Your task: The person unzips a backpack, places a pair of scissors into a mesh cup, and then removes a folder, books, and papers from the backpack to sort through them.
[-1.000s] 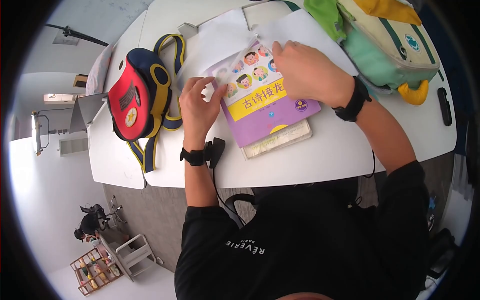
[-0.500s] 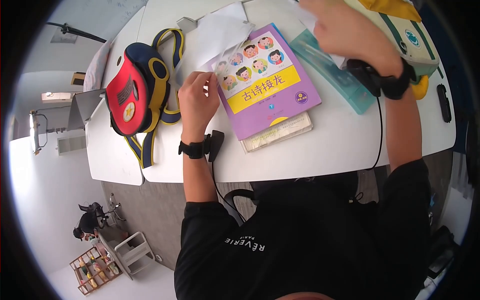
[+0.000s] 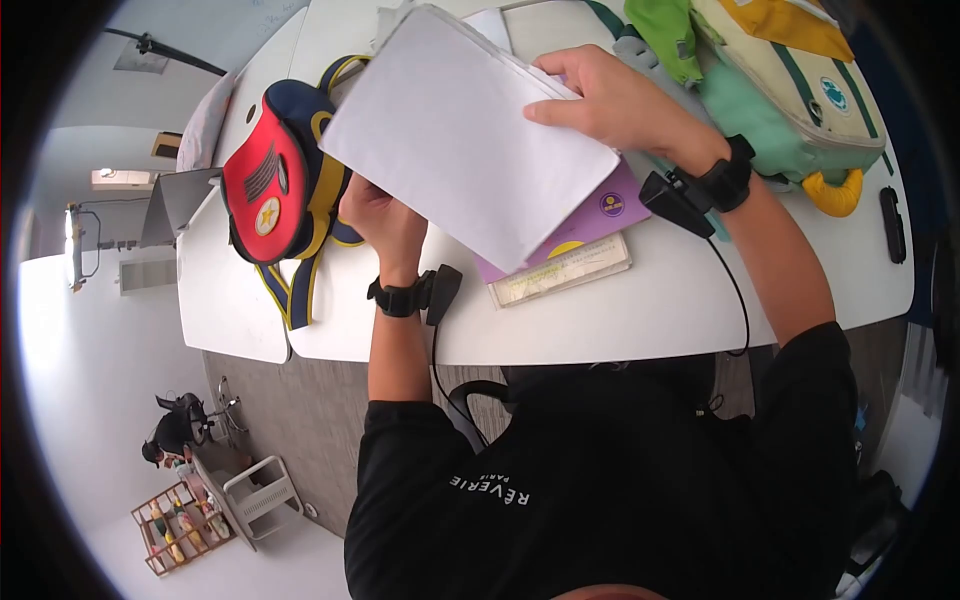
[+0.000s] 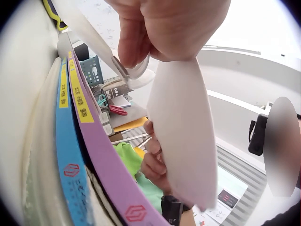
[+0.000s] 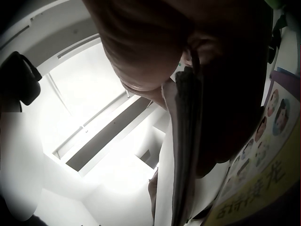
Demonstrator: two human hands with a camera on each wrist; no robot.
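Observation:
My right hand point(image 3: 625, 110) grips a stack of white paper point(image 3: 465, 130) by its right edge, thumb on top. The stack is held tilted over a purple book point(image 3: 590, 215) and covers most of its cover. In the left wrist view, the fingertips of my left hand point(image 4: 169, 28) pinch the edge of a clear plastic sleeve point(image 4: 141, 75). From the head, that left hand point(image 3: 385, 225) is at the paper's lower left edge, its fingers partly hidden. A blue book point(image 4: 70, 155) lies under the purple one, and a worn notebook point(image 3: 565, 273) sticks out at the front.
A red and navy children's bag point(image 3: 270, 185) with straps stands at the left. On the right are a cream and green backpack point(image 3: 800, 95) and a black pen-like object point(image 3: 893, 225). Cables run from both wrist cameras over the white table point(image 3: 700, 300).
My right hand went from the plastic sleeve out to the right, then returned with the paper stack over the books. My left hand stayed near the sleeve and shifted slightly downward.

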